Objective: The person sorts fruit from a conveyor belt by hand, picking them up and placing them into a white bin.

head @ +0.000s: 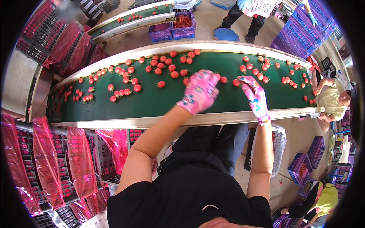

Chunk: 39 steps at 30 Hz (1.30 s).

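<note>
My left hand (201, 92), in a pink floral glove, is over the green conveyor belt (159, 105) with its back up and slightly blurred. Its fingers curl downward, so what they hold is hidden. One small red tomato (186, 81) shows at its left edge, and another tomato (223, 79) lies just off its fingertips. To the right, my right hand (254, 98) wears a matching glove and bends its fingers towards the belt. A tomato (235, 82) is right at those fingertips; whether they grip it is unclear. Many more tomatoes with green stems are scattered along the belt.
A pale rail (228, 117) edges the belt before me. Black crates (62, 159) with pink film stand at left; a plastic-lined crate (278, 148) is below right. Beyond are a second conveyor (137, 18), a tomato-filled crate (182, 25) and a standing person (256, 17). Another person (330, 97) sits at right.
</note>
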{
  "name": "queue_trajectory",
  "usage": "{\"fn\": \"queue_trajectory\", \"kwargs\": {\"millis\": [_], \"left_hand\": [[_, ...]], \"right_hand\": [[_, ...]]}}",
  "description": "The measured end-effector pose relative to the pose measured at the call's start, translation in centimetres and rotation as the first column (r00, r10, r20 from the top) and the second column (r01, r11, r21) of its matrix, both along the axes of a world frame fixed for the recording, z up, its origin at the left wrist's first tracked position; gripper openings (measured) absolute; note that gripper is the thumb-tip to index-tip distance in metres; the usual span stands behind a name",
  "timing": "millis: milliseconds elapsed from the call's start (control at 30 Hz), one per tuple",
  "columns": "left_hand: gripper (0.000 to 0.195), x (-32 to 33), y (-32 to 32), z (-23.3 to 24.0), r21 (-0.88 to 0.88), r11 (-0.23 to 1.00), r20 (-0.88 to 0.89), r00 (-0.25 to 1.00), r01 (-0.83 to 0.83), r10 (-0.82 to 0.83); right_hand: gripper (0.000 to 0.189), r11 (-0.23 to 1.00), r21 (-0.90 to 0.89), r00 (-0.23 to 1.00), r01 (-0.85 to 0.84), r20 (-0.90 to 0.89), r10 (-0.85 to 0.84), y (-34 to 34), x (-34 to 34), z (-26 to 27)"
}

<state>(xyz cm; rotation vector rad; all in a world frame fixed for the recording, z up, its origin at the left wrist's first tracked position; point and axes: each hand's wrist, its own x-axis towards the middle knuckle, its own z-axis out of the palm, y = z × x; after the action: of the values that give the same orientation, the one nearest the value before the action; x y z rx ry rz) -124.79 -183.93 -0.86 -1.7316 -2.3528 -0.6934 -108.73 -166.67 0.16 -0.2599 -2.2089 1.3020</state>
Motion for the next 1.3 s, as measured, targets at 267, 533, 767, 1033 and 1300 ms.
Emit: {"fn": "queue_trajectory", "kwargs": {"millis": [267, 533, 767, 1033, 1300], "left_hand": [[0.032, -14.0, -3.8, -3.7, -0.25, 0.845, 0.163, 0.84, -0.472, 0.517], [0.027, -16.8, -5.2, -5.3, 0.272, 0.872, 0.929, 0.349, -0.407, -0.126], [0.025, -23.2, -16.2, -1.5, 0.335, 0.477, 0.767, -0.058, -0.813, -0.639], [0.038, -20.1, -17.6, -0.4, -0.278, 0.787, 0.477, 0.633, -0.55, 0.61], [0.028, -21.0, -16.2, -5.3, -0.245, 0.94, 0.407, 0.855, -0.237, 0.321]], "right_hand": [[0.022, 0.942, 0.285, 0.984, -0.179, 0.059, 0.169, -5.0, -11.3, -0.2], [0.036, 0.784, 0.615, 0.959, -0.08, 0.262, -0.108, -5.7, -23.5, -4.5], [0.029, 0.546, 0.822, 0.869, -0.164, 0.382, -0.314, -6.1, -25.2, -6.3], [0.026, 0.834, -0.528, 0.987, 0.162, 0.097, -0.13, -4.8, -23.7, -8.0], [0.023, 0.644, -0.76, 0.996, -0.088, -0.087, 0.034, -8.3, -25.3, -6.8]]}}
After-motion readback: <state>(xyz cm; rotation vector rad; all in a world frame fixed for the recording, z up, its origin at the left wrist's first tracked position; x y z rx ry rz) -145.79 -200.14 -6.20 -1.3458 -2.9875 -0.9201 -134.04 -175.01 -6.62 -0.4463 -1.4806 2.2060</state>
